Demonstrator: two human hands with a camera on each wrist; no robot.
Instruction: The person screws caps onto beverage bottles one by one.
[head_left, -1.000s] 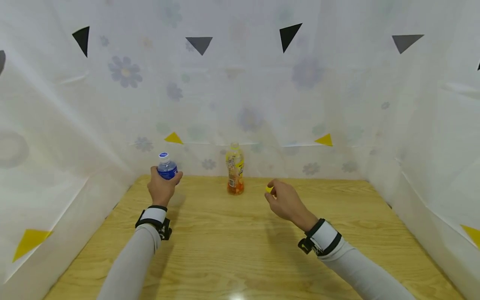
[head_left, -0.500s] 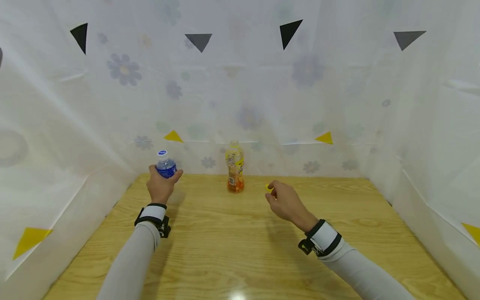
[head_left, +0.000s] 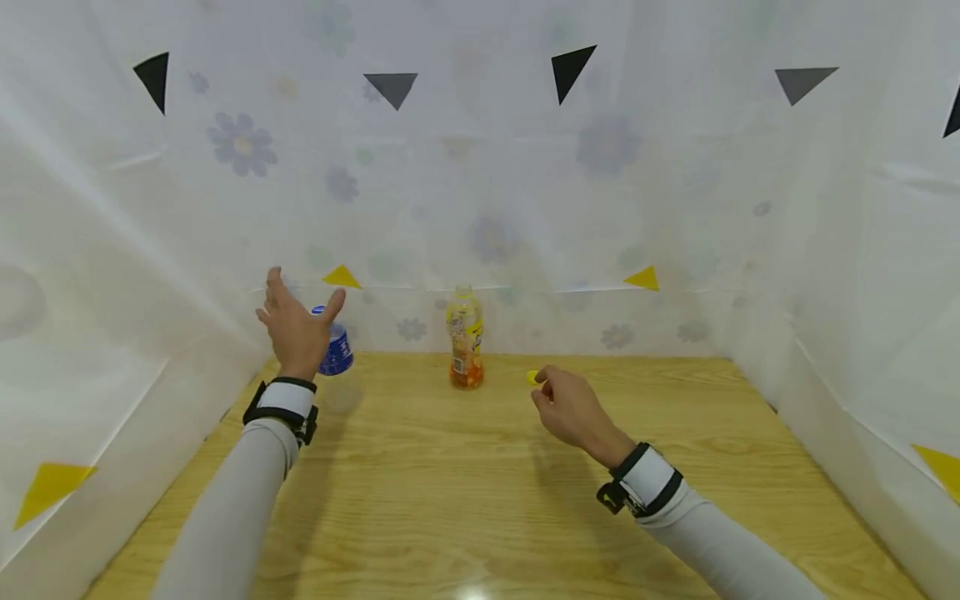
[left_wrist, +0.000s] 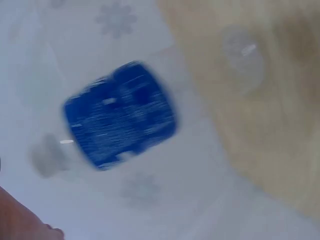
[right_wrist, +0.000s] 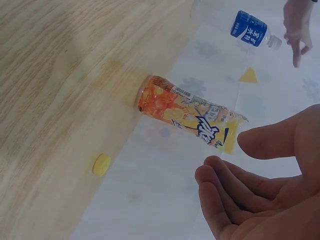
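Observation:
My left hand (head_left: 297,332), fingers spread, is raised just left of a clear water bottle (head_left: 337,355) with a blue label and partly covers its capped top. The bottle stands upright on the table; its blue label (left_wrist: 120,117) is blurred in the left wrist view. An orange drink bottle (head_left: 467,350) stands uncapped in the middle, with some orange liquid at its bottom. My right hand (head_left: 576,415) hovers with loosely bent fingers, holding nothing. A yellow bottle cap (right_wrist: 101,165) lies on the table beyond those fingertips, apart from them in the right wrist view.
The wooden table (head_left: 435,483) ends at a white flowered sheet (head_left: 480,183) behind the bottles. More white sheeting hangs at both sides. Black, grey and yellow triangles are stuck to it.
My left hand has let go of the water bottle, opened its fingers and moved up and left. The yellow cap now lies on the table by my right hand, which stays in place.

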